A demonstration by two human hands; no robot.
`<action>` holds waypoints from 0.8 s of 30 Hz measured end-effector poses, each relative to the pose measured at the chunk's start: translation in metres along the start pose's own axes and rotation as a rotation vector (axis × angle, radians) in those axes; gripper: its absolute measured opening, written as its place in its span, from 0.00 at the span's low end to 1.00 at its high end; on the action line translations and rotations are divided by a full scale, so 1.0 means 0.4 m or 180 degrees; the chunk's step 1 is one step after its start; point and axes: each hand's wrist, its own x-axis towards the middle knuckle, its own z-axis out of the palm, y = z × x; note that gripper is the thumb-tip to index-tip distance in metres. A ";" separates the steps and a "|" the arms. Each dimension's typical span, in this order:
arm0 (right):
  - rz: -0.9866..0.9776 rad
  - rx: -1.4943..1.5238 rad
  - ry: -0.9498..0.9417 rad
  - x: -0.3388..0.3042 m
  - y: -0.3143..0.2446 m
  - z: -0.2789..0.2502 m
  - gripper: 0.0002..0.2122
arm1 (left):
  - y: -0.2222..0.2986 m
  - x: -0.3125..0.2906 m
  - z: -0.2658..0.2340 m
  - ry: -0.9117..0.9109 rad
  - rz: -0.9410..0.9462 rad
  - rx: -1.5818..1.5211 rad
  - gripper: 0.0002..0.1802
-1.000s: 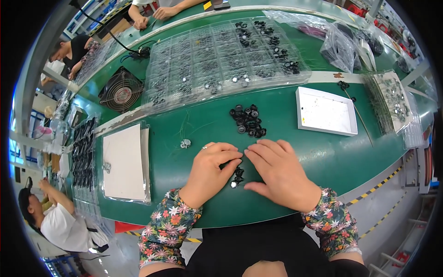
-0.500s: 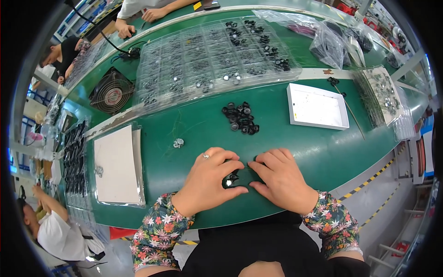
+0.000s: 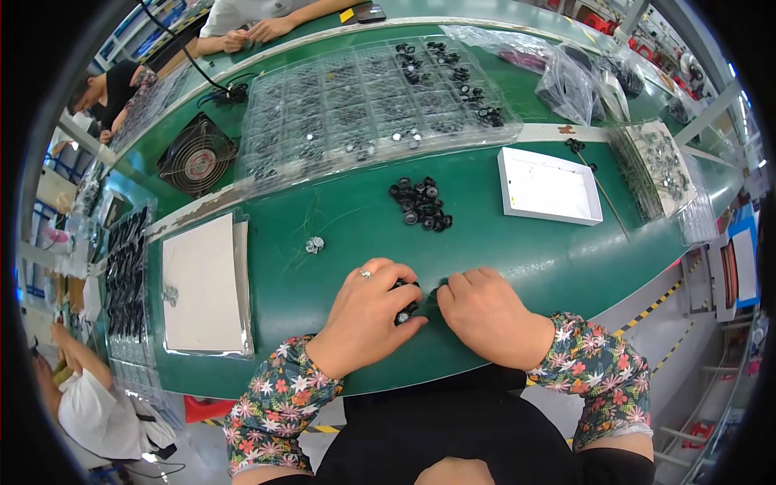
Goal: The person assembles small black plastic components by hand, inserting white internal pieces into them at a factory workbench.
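Observation:
My left hand [image 3: 365, 314], with a ring on one finger, curls around a few small black round parts [image 3: 405, 310]; a shiny light spot shows on one near the thumb. Just to its right, my right hand [image 3: 491, 322] has its fingers pressed together, and something small and dark peeks out by the fingertips, too hidden to name. Both hands are low over the green table [image 3: 356, 202], slightly apart. Beyond them lies a pile of black round parts [image 3: 420, 204]. A small silvery cluster [image 3: 314, 244] with thin strands sits to the left.
A clear compartment tray [image 3: 347, 105] of small parts spans the back. To the right are a white open box [image 3: 550, 187] and a thin stick [image 3: 612, 206]. At left lie a beige board in plastic [image 3: 202, 287] and a fan [image 3: 196, 158]. Other people work at left and far side.
My right hand's fingers have drawn together and its thumb is tucked from sight. My left fingers have closed in more around the black parts.

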 end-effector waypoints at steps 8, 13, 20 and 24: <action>0.0207 0.0999 0.0060 0.000 0.036 0.005 0.04 | 0.008 0.009 0.028 0.0121 0.0147 -0.0129 0.17; 0.0279 0.1090 -0.0108 0.002 0.043 -0.004 0.04 | 0.001 0.001 0.044 0.0110 0.0300 -0.0084 0.12; 0.0691 0.1754 -0.0630 0.006 0.062 -0.030 0.04 | 0.002 0.009 0.048 0.0221 0.0399 -0.0199 0.06; 0.0739 0.2000 -0.0865 0.005 0.055 -0.046 0.07 | 0.002 0.003 0.044 0.0250 0.0308 -0.0223 0.05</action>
